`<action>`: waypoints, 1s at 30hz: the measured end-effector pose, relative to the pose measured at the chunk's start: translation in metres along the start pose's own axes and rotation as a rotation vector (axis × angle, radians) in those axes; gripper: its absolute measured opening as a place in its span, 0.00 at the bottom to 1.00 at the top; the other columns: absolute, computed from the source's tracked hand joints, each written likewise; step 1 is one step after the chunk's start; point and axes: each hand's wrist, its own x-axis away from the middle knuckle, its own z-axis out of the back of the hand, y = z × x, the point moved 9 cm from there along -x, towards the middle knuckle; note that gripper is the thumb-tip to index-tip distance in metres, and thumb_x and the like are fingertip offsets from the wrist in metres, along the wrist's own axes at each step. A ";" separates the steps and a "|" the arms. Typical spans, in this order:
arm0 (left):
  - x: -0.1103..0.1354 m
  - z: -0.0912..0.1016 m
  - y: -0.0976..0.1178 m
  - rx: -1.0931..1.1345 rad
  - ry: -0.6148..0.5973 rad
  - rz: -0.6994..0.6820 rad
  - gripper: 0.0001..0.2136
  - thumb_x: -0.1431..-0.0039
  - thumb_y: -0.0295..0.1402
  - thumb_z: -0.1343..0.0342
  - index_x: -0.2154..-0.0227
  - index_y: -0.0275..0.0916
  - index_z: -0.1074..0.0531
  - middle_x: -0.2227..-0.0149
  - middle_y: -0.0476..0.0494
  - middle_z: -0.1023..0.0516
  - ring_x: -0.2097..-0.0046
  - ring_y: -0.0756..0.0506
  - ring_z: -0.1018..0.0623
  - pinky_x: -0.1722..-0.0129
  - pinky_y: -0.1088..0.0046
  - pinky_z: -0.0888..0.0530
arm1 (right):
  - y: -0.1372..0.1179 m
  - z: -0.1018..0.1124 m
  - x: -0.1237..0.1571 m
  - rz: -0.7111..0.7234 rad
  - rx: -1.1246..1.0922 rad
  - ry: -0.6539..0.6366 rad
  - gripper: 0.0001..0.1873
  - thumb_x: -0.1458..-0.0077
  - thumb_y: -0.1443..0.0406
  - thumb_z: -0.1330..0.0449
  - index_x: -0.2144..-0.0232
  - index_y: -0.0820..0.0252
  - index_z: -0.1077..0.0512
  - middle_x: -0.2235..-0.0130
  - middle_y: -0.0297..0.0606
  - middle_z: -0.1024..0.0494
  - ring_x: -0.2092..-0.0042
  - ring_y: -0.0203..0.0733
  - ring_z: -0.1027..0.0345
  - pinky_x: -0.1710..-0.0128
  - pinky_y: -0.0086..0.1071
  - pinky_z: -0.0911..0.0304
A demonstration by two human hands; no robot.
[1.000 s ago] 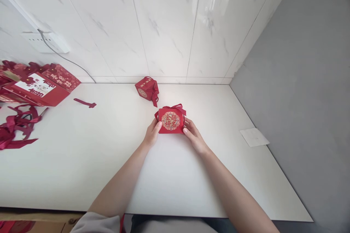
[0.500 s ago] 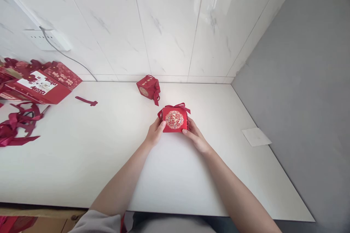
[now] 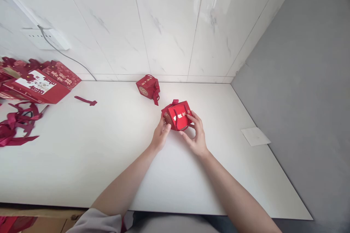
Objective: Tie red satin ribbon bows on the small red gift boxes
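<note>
A small red gift box [image 3: 179, 114] is tilted between my hands, a side with gold characters and a twisted cord handle facing me. My left hand [image 3: 160, 134] holds the box at its left end, thumb along the near edge. At the right end, my right hand [image 3: 197, 134] has its fingers against the box and its thumb just below the cord handle. A bit of red ribbon shows at the box's far edge. Behind it, near the wall, another red gift box [image 3: 146, 86] stands with a ribbon bow on its right side.
Folded red boxes [image 3: 51, 87] are piled at the left, with a heap of dark red ribbons [image 3: 20, 123] before them. A thin red strip [image 3: 85, 100] lies on the white table [image 3: 90, 160]. A white card [image 3: 255, 137] lies at the right edge, and a tiled wall [image 3: 166, 25] rises behind.
My hands have turned the gift box, so its medallion face no longer faces me and the corded side does. My right hand has shifted its fingers round the box's right end.
</note>
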 end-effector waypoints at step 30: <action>-0.007 0.013 -0.022 1.006 -0.024 0.443 0.39 0.41 0.58 0.59 0.40 0.25 0.38 0.49 0.24 0.24 0.46 0.34 0.23 0.54 0.66 0.22 | 0.009 -0.009 0.005 -0.127 -0.210 -0.114 0.22 0.37 0.58 0.45 0.43 0.51 0.43 0.45 0.47 0.31 0.58 0.43 0.27 0.55 0.45 0.32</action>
